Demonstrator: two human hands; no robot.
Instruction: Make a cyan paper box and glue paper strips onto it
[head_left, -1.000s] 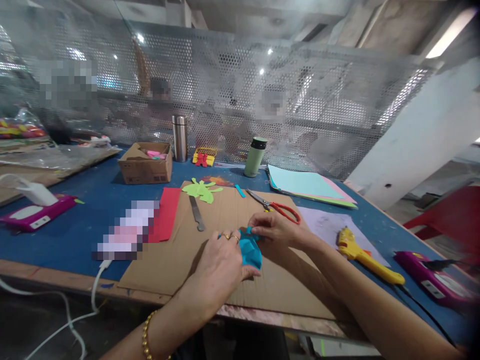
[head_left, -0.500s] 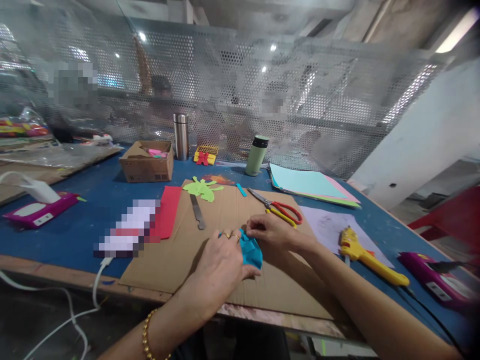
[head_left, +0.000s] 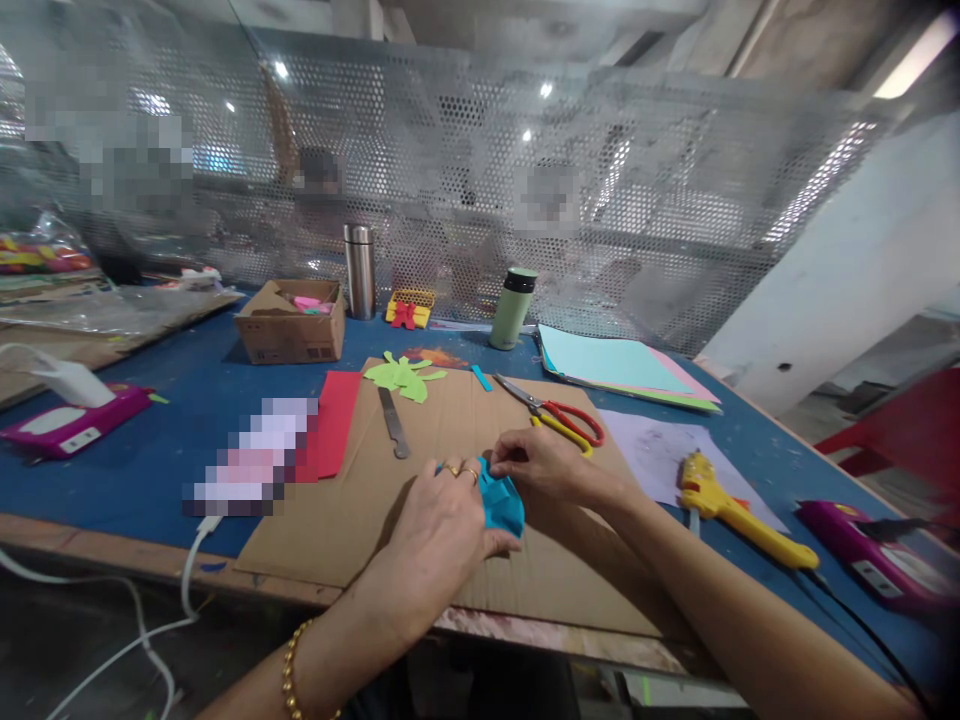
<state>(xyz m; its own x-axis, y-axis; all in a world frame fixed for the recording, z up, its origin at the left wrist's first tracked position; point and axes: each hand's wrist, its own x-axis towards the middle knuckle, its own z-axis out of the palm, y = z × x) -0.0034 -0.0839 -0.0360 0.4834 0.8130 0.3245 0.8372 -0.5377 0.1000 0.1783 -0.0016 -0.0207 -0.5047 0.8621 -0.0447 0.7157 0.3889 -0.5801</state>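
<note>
A folded piece of blue paper (head_left: 504, 506) lies over the cardboard sheet (head_left: 315, 535). My left hand (head_left: 442, 515) grips it from the left, thumb along its lower edge and ringed fingers over its top. At its upper corner, the fingertips of my right hand (head_left: 541, 462) are pinched together on the paper. Part of the paper is hidden under my left fingers. Just beyond my right hand rest scissors (head_left: 559, 415) with red and yellow handles. A metal blade (head_left: 394, 425) and green paper cut-outs (head_left: 409, 376) lie farther off on the cardboard.
Right of the cardboard, a yellow glue gun (head_left: 739, 515) lies by a purple power strip (head_left: 870, 555). Coloured paper sheets (head_left: 615, 360), a green tumbler (head_left: 513, 312), a steel flask (head_left: 360, 275) and a cardboard box (head_left: 289, 335) stand toward the back. Red paper (head_left: 334, 425) and a phone are at left.
Both hands keep hold of the blue paper in nearly the same place. The view has shifted very slightly; nothing else has visibly moved.
</note>
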